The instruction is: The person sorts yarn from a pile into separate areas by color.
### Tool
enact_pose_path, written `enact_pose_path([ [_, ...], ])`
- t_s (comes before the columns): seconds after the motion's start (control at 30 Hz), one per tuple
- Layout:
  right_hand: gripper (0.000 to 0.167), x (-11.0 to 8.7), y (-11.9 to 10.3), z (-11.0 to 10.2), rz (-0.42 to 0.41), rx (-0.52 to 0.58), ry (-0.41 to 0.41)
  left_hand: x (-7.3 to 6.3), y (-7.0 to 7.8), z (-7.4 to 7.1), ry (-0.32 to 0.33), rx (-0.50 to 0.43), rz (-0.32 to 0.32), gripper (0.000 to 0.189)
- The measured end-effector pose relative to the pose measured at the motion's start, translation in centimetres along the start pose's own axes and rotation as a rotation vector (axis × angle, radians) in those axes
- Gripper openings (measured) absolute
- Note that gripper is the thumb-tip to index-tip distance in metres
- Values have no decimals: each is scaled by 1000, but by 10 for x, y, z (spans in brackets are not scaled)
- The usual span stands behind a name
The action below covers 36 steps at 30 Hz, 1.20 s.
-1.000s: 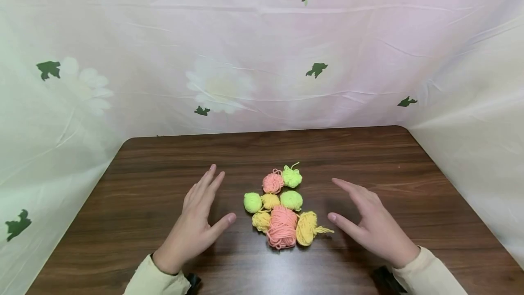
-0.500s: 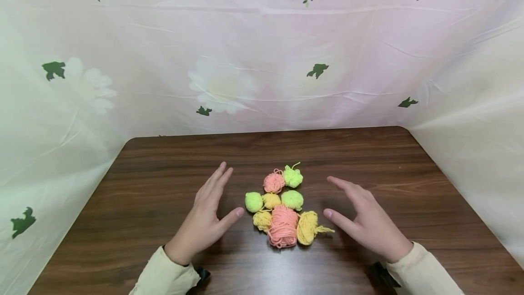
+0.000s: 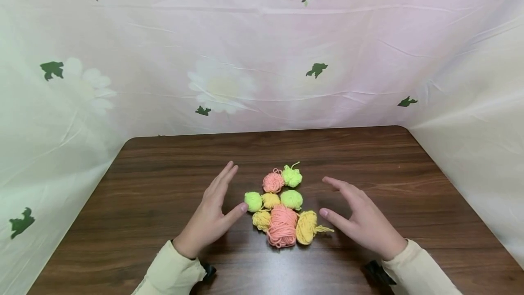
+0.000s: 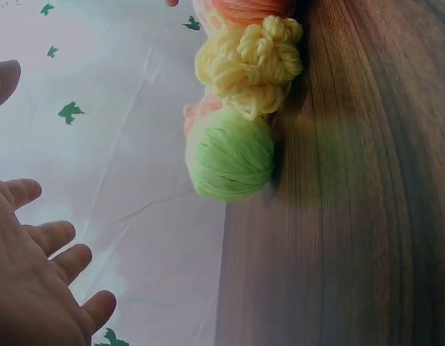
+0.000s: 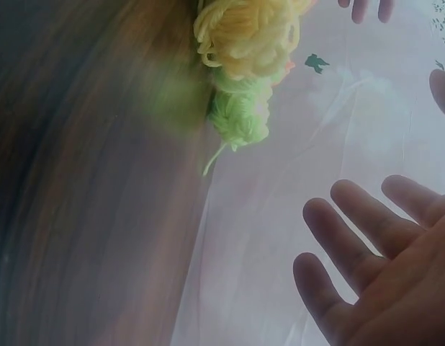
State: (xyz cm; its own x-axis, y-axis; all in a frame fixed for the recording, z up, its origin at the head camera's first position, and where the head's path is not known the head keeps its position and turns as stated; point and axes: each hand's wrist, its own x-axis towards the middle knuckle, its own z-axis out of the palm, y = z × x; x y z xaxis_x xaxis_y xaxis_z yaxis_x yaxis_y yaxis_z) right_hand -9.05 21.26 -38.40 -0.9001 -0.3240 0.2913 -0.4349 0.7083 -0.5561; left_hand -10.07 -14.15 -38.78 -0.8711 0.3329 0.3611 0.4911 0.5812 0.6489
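Several yarn balls lie clustered on the table, between my two hands. The largest is a pink yarn skein (image 3: 282, 226) at the near end, with a yellow yarn ball (image 3: 261, 220) on its left and a yellow yarn bundle (image 3: 306, 227) with a loose tail on its right. Beyond it sit a small yellow ball (image 3: 271, 200) and two green yarn balls, the left one (image 4: 230, 154) and the right one (image 3: 291, 199). Farthest are a pink ball (image 3: 273, 182) and a green ball with a tail (image 5: 239, 119). My left hand (image 3: 213, 215) and right hand (image 3: 363, 218) hold nothing, fingers extended.
A dark wood-grain table (image 3: 163, 158) bears the yarn. Behind it and along both sides hangs a pale cloth (image 3: 254, 58) printed with flowers, leaves and green bird shapes. Light sleeves (image 3: 169, 270) cover my forearms, and dark straps show at the wrists.
Both hands have moved inward toward the yarn cluster, the left one to the right and the right one to the left. The yarn balls have stayed in place.
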Motion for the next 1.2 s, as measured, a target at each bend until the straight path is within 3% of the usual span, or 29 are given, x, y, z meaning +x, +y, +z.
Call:
enact_pose_path([
  [0.4, 55, 6, 8, 7, -46, 115, -28, 11, -7, 6, -13, -160, -93, 79],
  [0.6, 50, 11, 12, 9, 0, 203, -95, 16, -11, 10, -24, -213, -168, 75],
  [1.0, 43, 14, 23, 18, 63, 446, -219, 22, -25, 26, -50, -353, -240, 67],
  [1.2, 46, 14, 29, 23, 101, 506, -281, 21, -32, 32, -80, -396, -272, 64],
])
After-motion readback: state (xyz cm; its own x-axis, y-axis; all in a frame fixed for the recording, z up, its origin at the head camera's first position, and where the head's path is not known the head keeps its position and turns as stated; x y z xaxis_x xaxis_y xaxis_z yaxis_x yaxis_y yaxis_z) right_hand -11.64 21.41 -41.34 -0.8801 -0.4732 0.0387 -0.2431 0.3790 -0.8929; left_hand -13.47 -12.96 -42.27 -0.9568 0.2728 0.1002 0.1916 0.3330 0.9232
